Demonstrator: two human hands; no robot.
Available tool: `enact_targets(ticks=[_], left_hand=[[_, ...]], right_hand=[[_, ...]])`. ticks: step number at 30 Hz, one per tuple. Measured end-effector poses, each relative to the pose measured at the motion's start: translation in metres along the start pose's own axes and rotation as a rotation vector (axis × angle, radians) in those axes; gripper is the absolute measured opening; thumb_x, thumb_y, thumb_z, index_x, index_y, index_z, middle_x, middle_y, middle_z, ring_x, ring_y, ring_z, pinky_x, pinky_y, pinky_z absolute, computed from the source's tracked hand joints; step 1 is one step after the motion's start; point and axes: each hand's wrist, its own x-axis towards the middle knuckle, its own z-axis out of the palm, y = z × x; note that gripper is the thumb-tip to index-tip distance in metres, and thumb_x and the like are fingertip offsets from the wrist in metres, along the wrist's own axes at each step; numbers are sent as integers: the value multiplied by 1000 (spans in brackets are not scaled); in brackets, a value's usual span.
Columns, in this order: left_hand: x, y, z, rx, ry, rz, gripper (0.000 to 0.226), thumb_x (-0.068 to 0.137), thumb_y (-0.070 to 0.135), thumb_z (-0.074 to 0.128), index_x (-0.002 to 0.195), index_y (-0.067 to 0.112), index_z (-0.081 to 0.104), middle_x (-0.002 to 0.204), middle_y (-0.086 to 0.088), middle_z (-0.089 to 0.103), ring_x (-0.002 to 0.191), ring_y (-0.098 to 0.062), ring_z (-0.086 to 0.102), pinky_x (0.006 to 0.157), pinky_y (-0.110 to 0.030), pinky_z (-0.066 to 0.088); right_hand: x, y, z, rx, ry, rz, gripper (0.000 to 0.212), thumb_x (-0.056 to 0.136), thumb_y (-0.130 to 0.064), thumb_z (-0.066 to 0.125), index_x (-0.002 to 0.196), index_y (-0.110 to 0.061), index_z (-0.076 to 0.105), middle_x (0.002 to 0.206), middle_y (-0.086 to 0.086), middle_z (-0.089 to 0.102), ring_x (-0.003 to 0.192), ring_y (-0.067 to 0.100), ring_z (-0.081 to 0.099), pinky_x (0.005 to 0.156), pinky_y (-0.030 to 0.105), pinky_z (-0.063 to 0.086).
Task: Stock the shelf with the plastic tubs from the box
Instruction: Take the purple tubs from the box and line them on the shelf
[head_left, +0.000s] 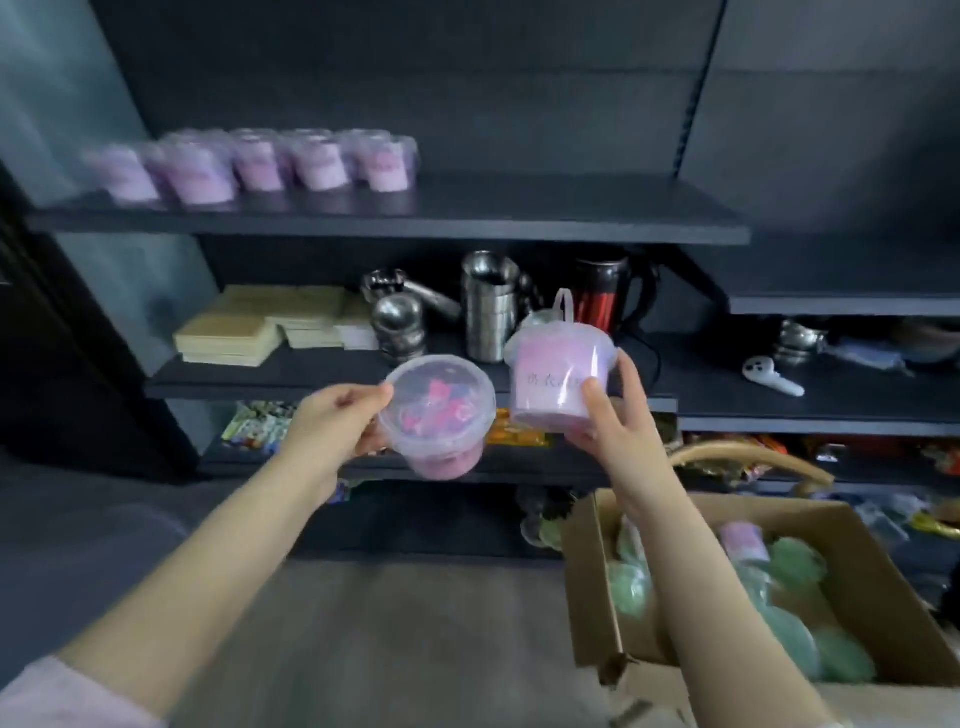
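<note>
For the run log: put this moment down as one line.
left hand grips tilted tub | right hand grips second tub | shelf partly stocked | box holds more

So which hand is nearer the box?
Right. The right hand, gripping a tub, is just above the box at its left corner; the left hand, gripping a second tub, is farther left.

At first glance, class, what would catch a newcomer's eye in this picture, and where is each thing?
Two pinkish tubs held up mid-picture stand out first: the left hand grips the tilted tub, clear lid toward the camera, and the right hand grips the second tub. Behind them, a row of purple tubs sits at the left of the upper shelf. At lower right, a cardboard box holds green tubs.
</note>
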Motion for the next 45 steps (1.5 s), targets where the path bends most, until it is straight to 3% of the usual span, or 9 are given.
enact_targets(ticks=[4,8,11,18,22,29,34,40,45], left_hand=[[7,51,-57,-156,88,109,10,89,16,66,85,8,64,81,-9,68,60,-12,66,50,-20,52],[26,82,-93,-255,183,154,13,88,18,67,82,9,61,78,-7,66,62,-12,63,51,-21,54],[55,96,-107,-268,201,136,14,89,20,66,87,7,62,76,-7,63,59,-12,60,57,-24,58],[157,132,-121,-249,192,176,15,88,21,67,90,7,64,74,-5,68,52,-8,64,52,-19,53],[221,156,-128,-186,196,213,16,88,22,67,91,7,66,79,-4,73,63,-9,69,54,-19,53],[315,178,-151,-117,256,246,12,89,21,66,92,10,68,91,-9,72,79,-19,69,62,-24,54],[381,193,-171,-2,238,266,12,89,21,65,89,10,69,85,-11,67,67,-17,62,51,-20,53],[446,213,-189,187,89,258,17,89,22,66,82,6,67,72,-12,63,52,-14,61,46,-22,51],[475,225,-198,298,-54,281,16,89,22,66,79,9,65,73,-12,67,52,-16,68,51,-27,56]], right_hand=[[21,-56,67,-29,-114,-101,60,93,-44,56,145,-44,26,126,6,59,106,16,66,86,33,57],[46,-84,111,-25,-92,-158,52,92,-48,54,139,-48,30,114,4,66,94,10,69,71,24,57],[75,-93,135,26,-79,-160,57,92,-48,55,142,-46,28,113,0,65,99,12,68,84,33,58],[175,-85,181,59,-93,-239,60,92,-45,57,144,-46,27,109,4,67,99,14,69,82,28,58],[248,-75,212,67,-124,-270,60,90,-47,59,141,-52,27,113,4,65,100,9,68,76,17,55],[338,-60,265,-45,-183,-339,55,90,-42,61,135,-56,32,120,1,61,110,15,61,81,21,55],[373,-49,301,-156,-191,-363,60,91,-40,60,141,-49,26,130,-3,55,115,15,56,95,42,51],[390,-32,338,-239,-94,-310,66,89,-43,62,139,-59,21,124,-10,58,108,3,60,88,23,47],[392,-28,358,-302,-6,-305,67,85,-47,64,137,-59,22,127,-9,56,113,4,57,95,29,47]])
